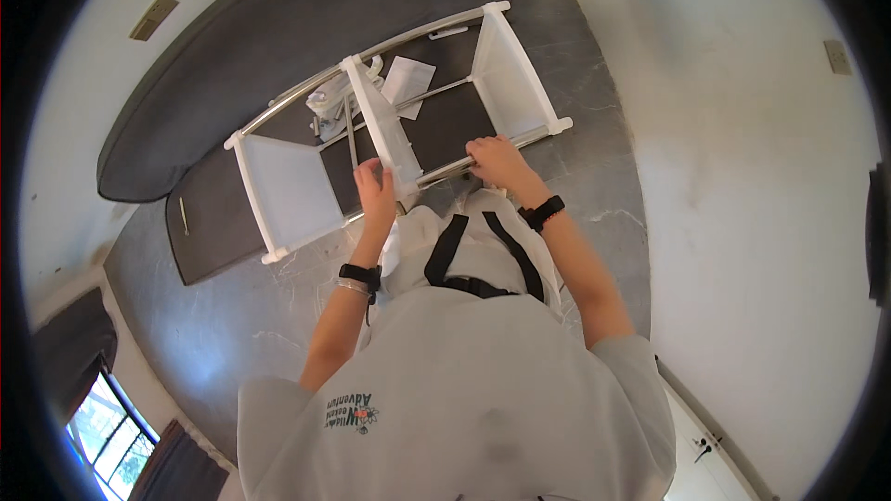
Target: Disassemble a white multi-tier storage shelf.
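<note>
A rack of white plastic shelf panels joined by metal tubes lies on its side in front of me. My right hand is closed around the near metal tube, between the middle panel and the right end panel. Beside the near end of the middle panel is my left hand, its fingers slightly bent and apart. A thin metal tube runs toward the left fingertips; whether they touch it, I cannot tell. At the left stands the other end panel.
Behind the rack curves a dark grey padded backrest. A white paper sheet and a crumpled plastic bag show through the frame. A small thin tool lies on the dark cushion at left. Grey marbled floor surrounds this, with a white wall at right.
</note>
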The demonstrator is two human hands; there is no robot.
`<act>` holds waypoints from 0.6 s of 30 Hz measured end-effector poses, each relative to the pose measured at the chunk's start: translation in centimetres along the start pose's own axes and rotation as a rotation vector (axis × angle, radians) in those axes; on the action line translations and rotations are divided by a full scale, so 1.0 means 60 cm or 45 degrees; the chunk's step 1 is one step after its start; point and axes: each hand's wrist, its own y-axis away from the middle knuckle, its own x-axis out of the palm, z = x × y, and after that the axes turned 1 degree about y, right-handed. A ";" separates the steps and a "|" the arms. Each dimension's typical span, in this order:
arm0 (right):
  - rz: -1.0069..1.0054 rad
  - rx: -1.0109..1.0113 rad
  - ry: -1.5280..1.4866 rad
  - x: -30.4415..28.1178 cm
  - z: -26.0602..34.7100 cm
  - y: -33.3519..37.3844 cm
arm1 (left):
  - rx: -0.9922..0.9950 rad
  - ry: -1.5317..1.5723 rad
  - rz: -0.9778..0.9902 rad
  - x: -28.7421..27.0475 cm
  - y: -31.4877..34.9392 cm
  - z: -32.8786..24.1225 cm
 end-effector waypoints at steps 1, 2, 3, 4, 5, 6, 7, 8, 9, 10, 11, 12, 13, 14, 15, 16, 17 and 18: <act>-0.062 -0.024 -0.008 0.000 -0.009 0.004 | -0.010 -0.019 0.021 0.009 0.007 -0.004; -0.077 -0.018 -0.003 0.000 -0.015 0.005 | 0.014 -0.056 0.045 0.016 0.012 -0.005; -0.113 -0.047 -0.030 0.000 -0.018 0.006 | 0.091 -0.098 0.002 0.017 0.015 -0.003; -0.097 -0.047 -0.046 0.000 -0.020 0.007 | 0.100 -0.145 0.000 0.020 0.017 0.000; -0.111 -0.063 -0.062 -0.001 -0.020 0.009 | 0.109 -0.180 -0.013 0.021 0.019 0.004; -0.085 -0.051 -0.086 -0.003 -0.021 0.011 | 0.171 -0.193 -0.026 0.023 0.020 0.008; -0.086 -0.054 -0.114 -0.005 -0.022 0.011 | 0.174 -0.253 -0.019 0.025 0.021 0.011; -0.092 -0.056 -0.132 -0.008 -0.023 0.011 | 0.194 -0.295 -0.032 0.027 0.020 0.013; -0.083 -0.066 -0.149 -0.011 -0.024 0.009 | 0.196 -0.348 -0.045 0.030 0.018 0.015; -0.076 -0.068 -0.161 -0.013 -0.023 0.008 | 0.185 -0.321 -0.031 0.032 0.015 0.014; -0.060 -0.076 -0.175 -0.014 -0.020 0.006 | 0.154 -0.303 -0.014 0.034 0.013 0.013; -0.055 -0.063 -0.170 -0.015 -0.017 0.004 | 0.081 -0.295 0.020 0.035 0.011 0.012; -0.043 -0.055 -0.166 -0.014 -0.013 0.002 | 0.124 -0.262 0.007 0.036 0.011 0.009; -0.054 -0.050 -0.154 -0.013 -0.008 -0.001 | 0.126 -0.238 0.013 0.035 0.010 0.007; -0.023 -0.034 -0.157 -0.011 -0.002 -0.001 | 0.158 -0.214 0.007 0.033 0.009 0.006; -0.015 -0.019 -0.152 -0.008 0.006 0.004 | 0.123 -0.163 0.018 0.031 0.011 0.005; 0.000 -0.005 -0.143 -0.006 0.012 0.008 | 0.066 -0.089 0.062 0.028 0.013 0.004; -0.020 0.006 -0.135 -0.004 0.017 0.011 | 0.052 -0.011 0.085 0.026 0.015 0.005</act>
